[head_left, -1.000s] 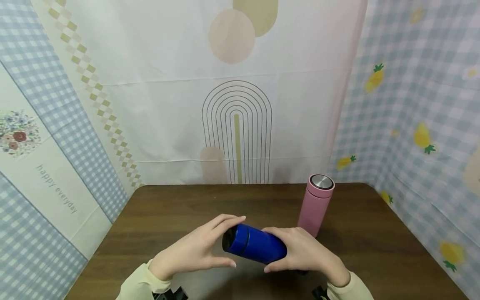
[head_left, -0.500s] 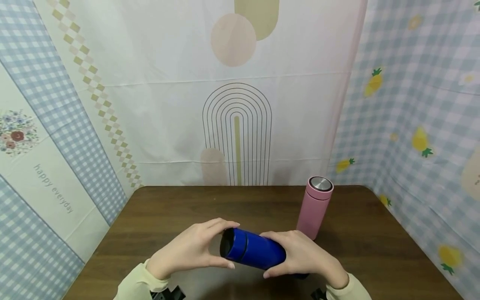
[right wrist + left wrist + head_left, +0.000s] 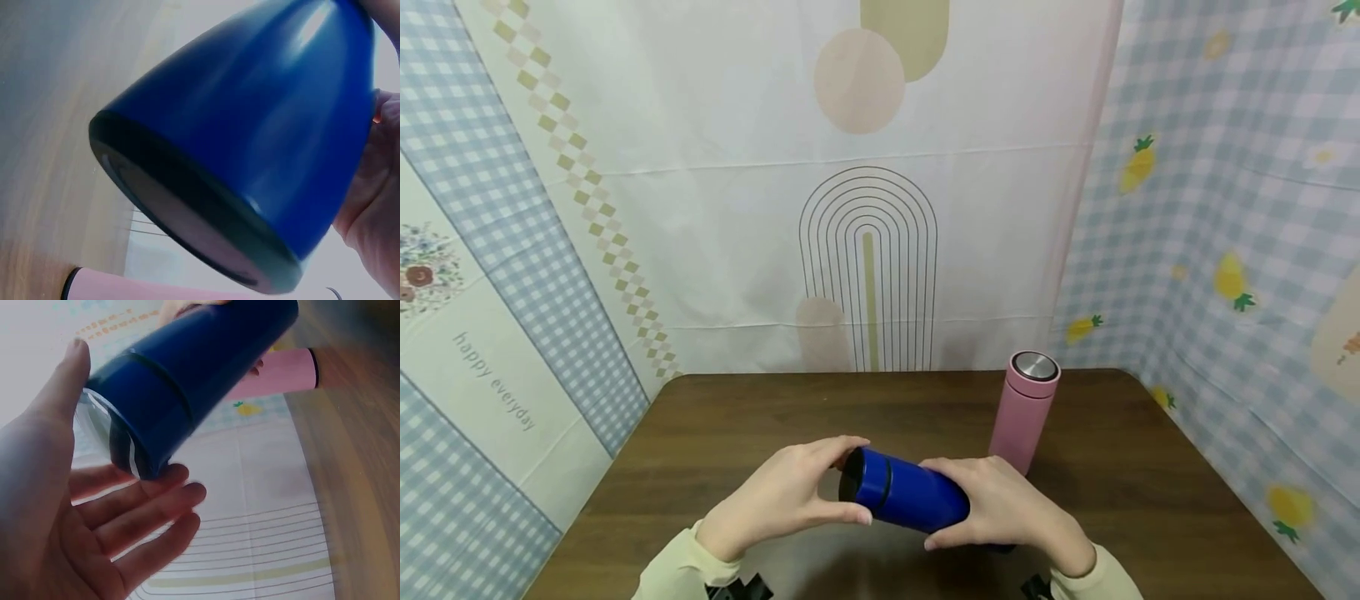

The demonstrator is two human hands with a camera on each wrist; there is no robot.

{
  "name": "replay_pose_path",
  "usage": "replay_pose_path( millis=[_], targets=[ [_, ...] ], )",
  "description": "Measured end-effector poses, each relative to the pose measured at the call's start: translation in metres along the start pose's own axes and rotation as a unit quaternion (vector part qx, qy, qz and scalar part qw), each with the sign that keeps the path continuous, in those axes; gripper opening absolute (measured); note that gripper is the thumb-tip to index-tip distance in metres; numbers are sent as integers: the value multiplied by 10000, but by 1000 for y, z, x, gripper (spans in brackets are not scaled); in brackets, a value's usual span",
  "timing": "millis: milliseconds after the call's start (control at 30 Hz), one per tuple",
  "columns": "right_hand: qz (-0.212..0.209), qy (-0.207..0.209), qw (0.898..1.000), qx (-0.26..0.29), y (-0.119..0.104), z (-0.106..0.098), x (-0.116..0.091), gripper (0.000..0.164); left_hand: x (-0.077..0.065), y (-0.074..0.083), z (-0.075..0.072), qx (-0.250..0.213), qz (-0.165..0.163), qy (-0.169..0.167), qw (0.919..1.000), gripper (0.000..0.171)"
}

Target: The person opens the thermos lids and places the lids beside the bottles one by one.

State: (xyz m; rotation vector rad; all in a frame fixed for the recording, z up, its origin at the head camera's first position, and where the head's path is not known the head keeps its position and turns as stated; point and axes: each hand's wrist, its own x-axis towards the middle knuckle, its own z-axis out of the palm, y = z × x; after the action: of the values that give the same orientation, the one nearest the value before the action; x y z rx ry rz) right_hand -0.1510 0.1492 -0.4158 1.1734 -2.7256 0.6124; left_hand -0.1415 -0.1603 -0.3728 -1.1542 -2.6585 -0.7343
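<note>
A blue thermos bottle (image 3: 925, 500) is held tilted above the table, its lid end (image 3: 874, 479) toward the left. My right hand (image 3: 1003, 504) grips the body from the right, thumb on the near side and fingers over the far side. In the right wrist view, the bottle's black-rimmed base (image 3: 200, 212) shows. At the lid end, my left hand (image 3: 790, 498) has its thumb and fingers spread around the rim. The left wrist view shows the thumb (image 3: 65, 375) by the rim and the other fingers loosely extended beneath, not wrapped round the lid.
An upright pink thermos bottle (image 3: 1025, 417) with a silver-topped lid stands behind my right hand. The brown wooden table (image 3: 760, 408) meets a white patterned cloth (image 3: 737, 250) at its back edge. Blue checked cloth (image 3: 1195, 250) hangs at the right.
My left hand has closed in on the lid end, its thumb now overlapping the rim. The right hand keeps its grip, and the view has shifted slightly.
</note>
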Motion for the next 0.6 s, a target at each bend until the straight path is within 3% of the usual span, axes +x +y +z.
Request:
replay_pose_path(
  millis=[167, 333, 467, 600],
  targets=[
    [-148, -23, 9999, 51, 0, 1, -1, 80, -3, -3, 1, -52, 669, 26, 9977, 82],
    [-113, 18, 9998, 135, 5, 3, -1, 81, -1, -4, 3, -103, 1410, 107, 9899, 83],
    [-64, 9, 9997, 234, 7, 4, -2, 80, 1, -5, 3, -68, 1749, 222, 9843, 84],
    [-55, -79, 9993, 366, 7, 3, -3, 79, 0, -3, 1, 5, 1732, 298, 9844, 79]
  ],
)
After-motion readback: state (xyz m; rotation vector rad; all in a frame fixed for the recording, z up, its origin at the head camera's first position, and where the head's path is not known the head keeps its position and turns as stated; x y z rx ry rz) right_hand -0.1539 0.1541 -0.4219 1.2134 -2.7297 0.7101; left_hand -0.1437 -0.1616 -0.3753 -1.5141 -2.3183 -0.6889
